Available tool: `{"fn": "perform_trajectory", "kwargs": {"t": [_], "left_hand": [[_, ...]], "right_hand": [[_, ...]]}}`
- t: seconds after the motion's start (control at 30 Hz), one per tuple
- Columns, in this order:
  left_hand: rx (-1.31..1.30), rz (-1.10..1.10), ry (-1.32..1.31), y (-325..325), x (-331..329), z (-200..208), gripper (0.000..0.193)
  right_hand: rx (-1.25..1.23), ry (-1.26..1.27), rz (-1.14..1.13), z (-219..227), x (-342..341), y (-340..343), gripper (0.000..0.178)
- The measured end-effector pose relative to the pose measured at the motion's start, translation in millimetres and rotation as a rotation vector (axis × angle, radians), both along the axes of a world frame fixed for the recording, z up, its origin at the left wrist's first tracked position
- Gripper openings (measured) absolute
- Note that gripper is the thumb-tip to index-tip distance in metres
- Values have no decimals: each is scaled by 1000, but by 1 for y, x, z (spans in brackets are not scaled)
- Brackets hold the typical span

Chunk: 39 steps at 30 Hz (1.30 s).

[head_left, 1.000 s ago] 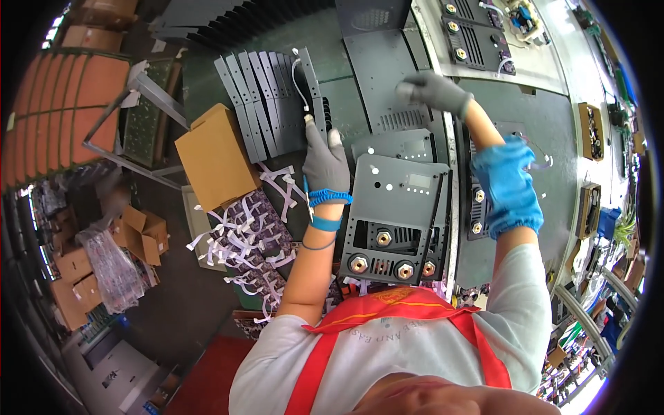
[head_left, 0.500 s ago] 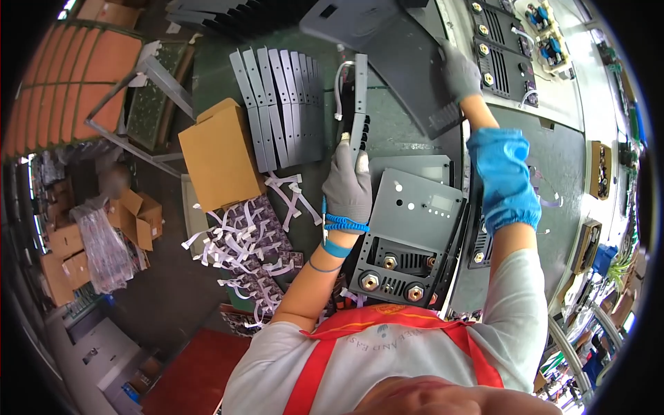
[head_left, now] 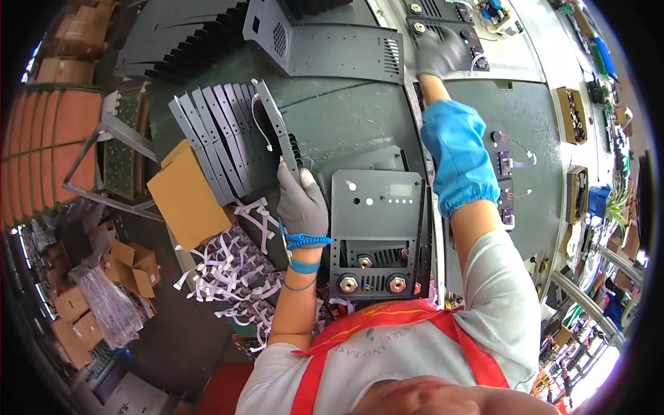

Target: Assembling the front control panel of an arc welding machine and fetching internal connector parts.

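Observation:
My left hand [head_left: 302, 200], in a grey glove with a blue coiled wrist cord, is closed round the near end of a narrow dark metal panel [head_left: 274, 123]. The panel stands on edge; a white cable [head_left: 260, 119] hangs along its side. My right hand [head_left: 440, 52], gloved and blue-sleeved, reaches far right over black slotted panels with brass terminals [head_left: 430, 8]; motion smears its fingers. Left of it lies a large bent dark metal sheet [head_left: 346, 52] with vent slots. Close to my body sit grey front panels [head_left: 377, 207], with brass terminals on the lower one.
A row of upright grey metal panels [head_left: 216, 142] stands left of my left hand, beside an open cardboard box [head_left: 187, 200]. White-plugged cables and circuit boards [head_left: 232, 266] are heaped nearer me. Small boards with wires [head_left: 508, 166] lie on the right-hand table.
My right hand has left the large bent sheet, which now lies flatter at the far side, and has moved to the slotted panels. The left hand keeps its panel. The view has turned.

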<state>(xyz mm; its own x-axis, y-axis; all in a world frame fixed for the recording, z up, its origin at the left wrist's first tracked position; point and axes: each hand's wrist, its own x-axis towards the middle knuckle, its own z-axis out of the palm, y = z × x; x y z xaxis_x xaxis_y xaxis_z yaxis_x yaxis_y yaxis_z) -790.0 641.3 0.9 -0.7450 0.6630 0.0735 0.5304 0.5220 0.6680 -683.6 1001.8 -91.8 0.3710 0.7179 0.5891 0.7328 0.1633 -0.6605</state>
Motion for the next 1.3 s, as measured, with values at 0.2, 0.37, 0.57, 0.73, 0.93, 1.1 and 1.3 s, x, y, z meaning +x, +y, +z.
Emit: {"fn": "perform_trajectory", "kwargs": {"t": [0.2,0.37,0.57,0.73,0.93,1.1,1.3], "left_hand": [[-48,36,19,-6,-6,10,40],[-53,33,24,-4,-11,8,39],[-79,68,-10,8,-32,1,29],[-129,38,-30,17,-38,10,26],[-18,73,-50,12,-40,-2,39],[-115,25,-63,23,-33,3,43],[-76,-6,-29,24,-30,1,47]], "right_hand": [[-928,120,-198,-15,68,14,71],[-1019,442,-48,-79,143,93,57],[-1059,1184,308,-64,140,66,6],[-741,382,526,66,132,-2,23],[-504,-405,843,124,28,-99,38],[-597,-810,932,125,-65,-151,29],[-792,-678,951,136,-128,-179,32]]}}
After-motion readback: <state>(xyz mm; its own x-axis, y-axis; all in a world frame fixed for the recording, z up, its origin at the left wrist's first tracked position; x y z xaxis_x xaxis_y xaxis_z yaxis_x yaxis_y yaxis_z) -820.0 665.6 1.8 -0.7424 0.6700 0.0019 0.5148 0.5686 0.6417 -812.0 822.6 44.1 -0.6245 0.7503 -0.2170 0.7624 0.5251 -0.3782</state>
